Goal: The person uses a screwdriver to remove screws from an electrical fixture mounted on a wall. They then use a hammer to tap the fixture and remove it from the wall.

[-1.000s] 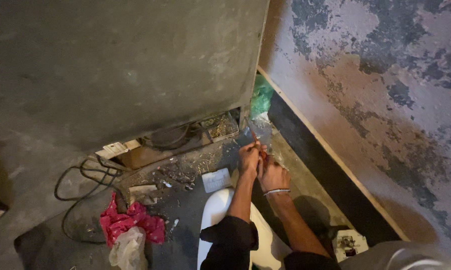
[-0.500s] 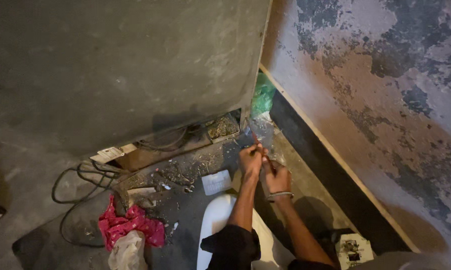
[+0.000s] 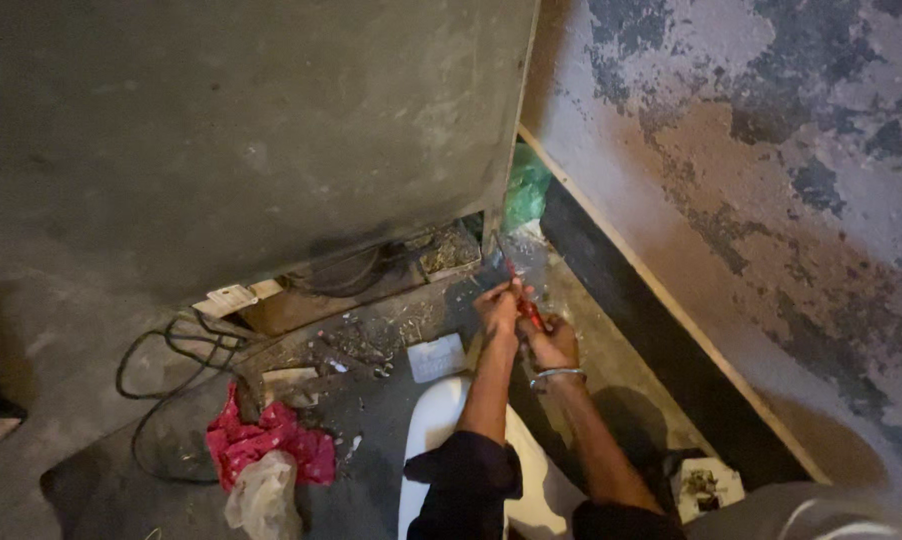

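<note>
Nearest the camera, both forearms stretched out over a white object point(image 3: 426, 440) lying on the dirty floor point(image 3: 371, 490). The right hand point(image 3: 551, 343), with a metal bangle point(image 3: 557, 376) at its wrist, had its grip clamped on a red-handled tool point(image 3: 527, 308), and the left hand point(image 3: 496, 305) closed its grip around the same tool just beside it. To the left lay a red cloth point(image 3: 261, 440) and a looped black cable point(image 3: 161, 360). Beyond the hands, debris sat at the open base of a large grey cabinet point(image 3: 241, 130). A green bag point(image 3: 526, 190) was wedged between the cabinet and the peeling wall point(image 3: 771, 200).
</note>
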